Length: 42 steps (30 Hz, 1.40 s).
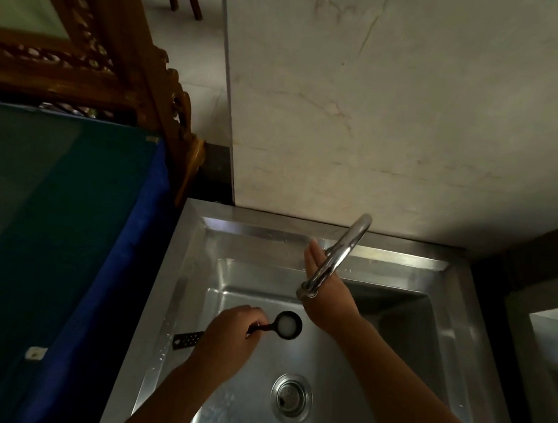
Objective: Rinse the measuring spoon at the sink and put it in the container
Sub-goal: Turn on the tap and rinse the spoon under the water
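A small black measuring spoon [288, 326] hangs over the steel sink [183, 256], its round bowl filled with whitish water. My left hand [230, 337] grips its handle, whose perforated black end sticks out to the left. The bowl sits just below the spout of the curved chrome faucet [338, 255]. My right hand [327, 295] reaches up behind the faucet neck with fingers straight, holding nothing; the faucet hides part of it. No container is in view.
The sink drain [290, 398] lies near the front of the basin. A blue-edged green surface [63, 223] borders the sink on the left, carved wooden furniture [115, 56] behind it. A marble wall [419, 105] rises behind the sink.
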Available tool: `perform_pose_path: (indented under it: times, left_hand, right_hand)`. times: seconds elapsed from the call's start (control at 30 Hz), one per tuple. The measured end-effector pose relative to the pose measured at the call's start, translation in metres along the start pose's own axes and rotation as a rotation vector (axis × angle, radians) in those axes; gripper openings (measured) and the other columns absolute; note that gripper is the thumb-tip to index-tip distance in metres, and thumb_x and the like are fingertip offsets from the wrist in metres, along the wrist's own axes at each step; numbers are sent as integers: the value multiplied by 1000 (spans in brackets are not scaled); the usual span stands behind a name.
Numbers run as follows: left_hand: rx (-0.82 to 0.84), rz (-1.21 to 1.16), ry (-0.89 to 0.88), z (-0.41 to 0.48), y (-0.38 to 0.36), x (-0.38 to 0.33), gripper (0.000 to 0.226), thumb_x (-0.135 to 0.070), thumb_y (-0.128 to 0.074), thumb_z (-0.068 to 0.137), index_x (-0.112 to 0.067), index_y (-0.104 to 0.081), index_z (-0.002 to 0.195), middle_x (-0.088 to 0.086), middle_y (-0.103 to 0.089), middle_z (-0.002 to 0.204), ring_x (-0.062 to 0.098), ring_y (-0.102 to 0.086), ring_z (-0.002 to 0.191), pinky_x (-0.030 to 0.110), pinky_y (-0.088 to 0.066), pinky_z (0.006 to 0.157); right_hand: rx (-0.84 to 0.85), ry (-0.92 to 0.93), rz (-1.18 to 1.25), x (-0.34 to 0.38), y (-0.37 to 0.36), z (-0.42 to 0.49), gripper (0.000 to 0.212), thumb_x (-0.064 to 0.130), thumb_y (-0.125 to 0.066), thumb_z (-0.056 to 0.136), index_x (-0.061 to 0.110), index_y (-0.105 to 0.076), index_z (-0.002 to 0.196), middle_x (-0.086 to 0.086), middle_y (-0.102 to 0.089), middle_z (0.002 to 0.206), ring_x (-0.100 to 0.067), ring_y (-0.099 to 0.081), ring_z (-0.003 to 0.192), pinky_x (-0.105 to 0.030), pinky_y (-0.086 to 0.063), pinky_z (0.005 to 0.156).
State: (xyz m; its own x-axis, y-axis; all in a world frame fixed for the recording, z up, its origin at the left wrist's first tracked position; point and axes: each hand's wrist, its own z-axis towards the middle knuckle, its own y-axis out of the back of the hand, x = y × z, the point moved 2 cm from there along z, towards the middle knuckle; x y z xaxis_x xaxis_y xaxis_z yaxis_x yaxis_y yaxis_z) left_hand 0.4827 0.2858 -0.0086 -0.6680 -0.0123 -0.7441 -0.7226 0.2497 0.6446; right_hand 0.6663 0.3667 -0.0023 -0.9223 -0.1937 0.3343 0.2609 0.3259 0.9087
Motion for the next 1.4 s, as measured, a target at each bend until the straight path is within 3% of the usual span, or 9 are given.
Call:
perform_pose_path:
  times: [0.23, 0.53, 0.67, 0.83, 1.03, 1.17, 1.23, 1.3, 1.4]
  left_hand:
    - [-11, -5, -5, 8, 4, 4, 11, -12, -63, 84, -18, -71, 88, -5, -69, 82, 8, -63, 75, 36, -56, 72]
    - [-24, -8, -30, 14, 7, 2, 14, -9, -63, 85, -19, -71, 91, -11, -66, 82, 1, -62, 75, 28, -57, 73]
    - [-35, -21, -38, 19, 9, -1, 14, -8, -64, 84, -18, -72, 89, -7, -69, 80, 3, -63, 74, 30, -57, 71]
    - [-38, -22, -46, 21, 6, -2, 13, -8, -63, 85, -16, -72, 90, -5, -70, 81, 4, -63, 74, 31, -57, 71]
    - [-33, -26, -44, 17, 6, -5, 11, -11, -63, 84, -16, -72, 89, -4, -70, 81, 4, -64, 74, 33, -57, 71]
    - [-41, -28, -38, 16, 7, -5, 12, -11, -62, 84, -17, -72, 88, -5, -70, 80, 3, -64, 74, 33, -57, 71]
    - [-45, -27, -29, 16, 9, -7, 13, -10, -63, 84, -18, -72, 86, -7, -70, 78, 3, -63, 72, 34, -57, 70]
    - [-51, -25, -19, 16, 10, -8, 13, -9, -63, 83, -19, -72, 85, -7, -68, 76, 4, -63, 71, 35, -57, 69]
    - [-64, -25, -12, 16, 12, -12, 16, -9, -65, 83, -22, -72, 88, -12, -67, 77, 3, -63, 72, 32, -56, 69]
  right_hand:
    - [-32, 14, -43, 6, 7, 5, 86, 16, -53, 95, 7, 11, 151, -11, 19, 161, -25, 12, 149, -37, 5, 119]
    - [30, 4, -108, -3, -5, 29, 91, 27, -55, 94, 4, 13, 150, -17, 21, 160, -32, 12, 149, -44, 3, 119]
    - [67, 0, -273, -12, -23, 50, 83, 31, -55, 91, -2, -5, 149, -25, 9, 160, -43, 12, 147, -59, -9, 120]
    - [138, 15, -507, -20, -37, 63, 78, 42, -53, 90, -6, -24, 143, -32, 4, 157, -52, 17, 143, -66, -9, 115]
    - [131, -37, -430, -19, -30, 65, 91, 38, -52, 93, 2, 13, 145, -25, 10, 159, -43, 13, 146, -64, -9, 118]
    - [211, -27, -466, -13, -17, 60, 74, 38, -50, 94, -1, -18, 147, -27, 6, 159, -46, 14, 146, -63, -9, 118]
    - [180, 2, -309, -9, -9, 51, 70, 31, -52, 94, 1, -19, 148, -24, 4, 161, -43, 9, 147, -58, -8, 120]
    - [62, -59, 126, -4, 1, 35, 75, 18, -58, 93, 6, -13, 152, -16, -6, 162, -33, -9, 149, -47, -17, 122]
    - [79, -172, 459, -1, 7, 11, 48, 11, -58, 93, 9, -42, 138, -13, -50, 139, -22, -50, 129, -35, -44, 107]
